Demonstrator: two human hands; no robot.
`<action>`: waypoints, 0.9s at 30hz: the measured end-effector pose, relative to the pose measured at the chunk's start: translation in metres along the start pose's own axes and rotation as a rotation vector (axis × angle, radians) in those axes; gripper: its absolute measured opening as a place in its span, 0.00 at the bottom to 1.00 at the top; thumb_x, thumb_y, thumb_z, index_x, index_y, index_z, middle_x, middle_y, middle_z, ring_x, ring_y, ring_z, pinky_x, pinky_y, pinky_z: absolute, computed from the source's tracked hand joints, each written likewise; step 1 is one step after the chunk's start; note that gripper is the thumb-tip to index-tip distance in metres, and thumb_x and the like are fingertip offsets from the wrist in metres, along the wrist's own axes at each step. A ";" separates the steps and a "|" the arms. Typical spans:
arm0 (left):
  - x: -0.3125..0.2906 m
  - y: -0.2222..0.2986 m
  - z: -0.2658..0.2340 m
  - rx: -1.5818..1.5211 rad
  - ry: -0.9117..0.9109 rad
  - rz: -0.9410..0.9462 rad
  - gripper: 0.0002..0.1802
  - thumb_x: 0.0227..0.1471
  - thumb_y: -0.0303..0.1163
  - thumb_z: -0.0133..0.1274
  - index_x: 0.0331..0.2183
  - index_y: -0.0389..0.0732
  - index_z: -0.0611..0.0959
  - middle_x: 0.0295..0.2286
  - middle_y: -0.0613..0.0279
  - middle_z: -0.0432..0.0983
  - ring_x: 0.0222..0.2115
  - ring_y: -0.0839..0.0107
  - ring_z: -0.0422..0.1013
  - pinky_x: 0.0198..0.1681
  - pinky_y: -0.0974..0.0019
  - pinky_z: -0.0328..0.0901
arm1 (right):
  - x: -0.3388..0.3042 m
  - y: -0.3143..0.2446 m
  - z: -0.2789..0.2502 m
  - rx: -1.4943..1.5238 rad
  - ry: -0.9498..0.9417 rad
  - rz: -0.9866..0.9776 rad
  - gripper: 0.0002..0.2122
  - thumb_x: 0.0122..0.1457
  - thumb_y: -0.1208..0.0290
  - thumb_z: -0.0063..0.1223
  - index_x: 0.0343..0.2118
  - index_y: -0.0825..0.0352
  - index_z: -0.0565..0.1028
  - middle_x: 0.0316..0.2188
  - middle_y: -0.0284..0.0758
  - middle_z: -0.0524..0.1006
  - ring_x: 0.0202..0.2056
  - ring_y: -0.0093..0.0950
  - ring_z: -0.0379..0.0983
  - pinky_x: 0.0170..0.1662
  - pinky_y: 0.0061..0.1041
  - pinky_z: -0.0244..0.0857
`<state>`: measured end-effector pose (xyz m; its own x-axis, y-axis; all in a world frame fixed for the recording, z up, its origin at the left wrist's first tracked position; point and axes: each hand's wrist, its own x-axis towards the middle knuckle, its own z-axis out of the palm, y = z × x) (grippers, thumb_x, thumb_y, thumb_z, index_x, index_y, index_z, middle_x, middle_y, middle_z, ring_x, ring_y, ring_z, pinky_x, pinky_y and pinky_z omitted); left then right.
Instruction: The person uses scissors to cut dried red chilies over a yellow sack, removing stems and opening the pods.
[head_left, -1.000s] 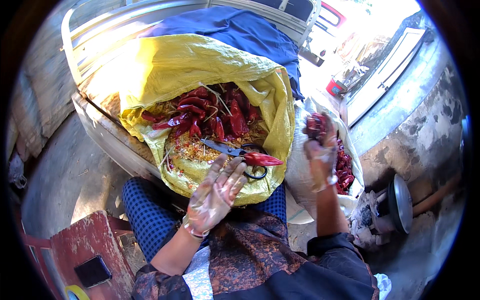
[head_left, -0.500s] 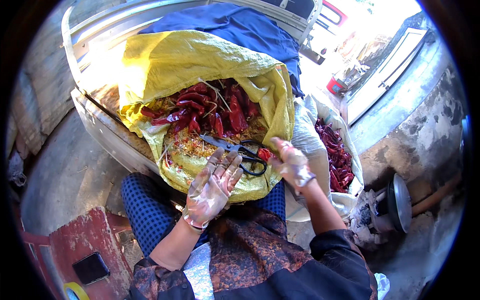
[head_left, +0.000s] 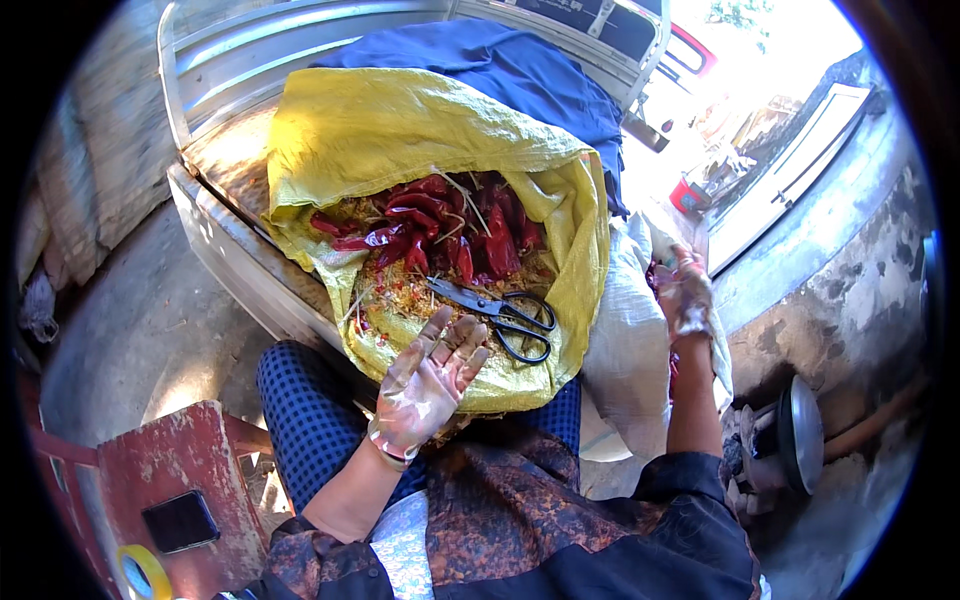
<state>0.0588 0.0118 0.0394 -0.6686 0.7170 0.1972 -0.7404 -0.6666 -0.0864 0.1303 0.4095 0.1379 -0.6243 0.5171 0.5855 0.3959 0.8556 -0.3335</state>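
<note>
My left hand [head_left: 425, 388], in a thin, stained, whitish glove, is palm up with its fingers apart and holds nothing. It hovers at the near edge of the yellow woven sack [head_left: 400, 110]. Inside that sack's mouth lie glossy dried red chillies [head_left: 495, 245] on a bed of yellow seeds and stems. Black-handled scissors [head_left: 500, 313] rest on the seeds, blades pointing left. Over the white sack [head_left: 620, 345] on the right, my right hand [head_left: 687, 295] is stretched out, fingers loosely apart, with nothing visible in them. It mostly hides the red chillies in that sack.
The yellow sack sits on a metal cart bed [head_left: 250, 280], with blue cloth [head_left: 480, 55] behind. At lower left, a worn red wooden stool [head_left: 150, 460] bears a phone [head_left: 180, 522] and yellow tape [head_left: 143, 572]. A metal pot lid [head_left: 800, 435] stands at right by the wall.
My right hand has moved right, from beside the scissors to over the white sack. The red chilli piece at its fingertips is no longer visible. My left hand stays palm up.
</note>
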 end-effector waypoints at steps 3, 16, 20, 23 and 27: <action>0.001 0.002 -0.005 0.015 -0.028 0.001 0.26 0.55 0.32 0.50 0.55 0.40 0.66 0.53 0.47 0.62 0.57 0.52 0.56 0.62 0.51 0.51 | -0.041 -0.105 0.020 1.459 -0.446 0.499 0.10 0.56 0.73 0.49 0.42 0.66 0.71 0.33 0.33 0.73 0.36 0.25 0.70 0.44 0.23 0.67; -0.002 0.009 -0.024 0.117 -0.004 -0.049 0.32 0.55 0.37 0.50 0.58 0.39 0.61 0.52 0.50 0.66 0.58 0.54 0.57 0.63 0.51 0.49 | -0.037 -0.166 0.111 0.355 -0.385 0.014 0.21 0.52 0.58 0.56 0.47 0.66 0.73 0.40 0.44 0.78 0.41 0.37 0.75 0.43 0.32 0.68; -0.007 0.010 -0.027 0.119 0.024 -0.048 0.32 0.55 0.38 0.50 0.58 0.38 0.61 0.51 0.49 0.67 0.56 0.53 0.59 0.62 0.50 0.50 | -0.037 -0.187 0.021 0.851 -0.611 0.352 0.19 0.54 0.61 0.56 0.46 0.68 0.73 0.29 0.31 0.76 0.20 0.16 0.65 0.21 0.14 0.57; -0.005 0.010 -0.026 0.113 0.020 -0.058 0.32 0.55 0.37 0.49 0.58 0.38 0.61 0.51 0.49 0.67 0.56 0.53 0.60 0.62 0.50 0.50 | -0.026 -0.143 -0.012 0.925 -0.485 0.306 0.23 0.55 0.58 0.53 0.48 0.70 0.71 0.26 0.33 0.74 0.15 0.14 0.58 0.17 0.13 0.49; -0.005 0.010 -0.028 0.099 0.013 -0.066 0.31 0.55 0.37 0.49 0.58 0.38 0.61 0.51 0.47 0.67 0.55 0.53 0.60 0.62 0.50 0.51 | -0.002 -0.053 -0.039 0.819 -0.279 0.284 0.24 0.55 0.56 0.53 0.49 0.70 0.70 0.27 0.33 0.75 0.21 0.17 0.68 0.19 0.15 0.56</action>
<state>0.0525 0.0068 0.0102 -0.6202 0.7620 0.1863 -0.7726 -0.6345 0.0233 0.1368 0.3628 0.1835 -0.7588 0.6068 0.2368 0.0242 0.3896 -0.9207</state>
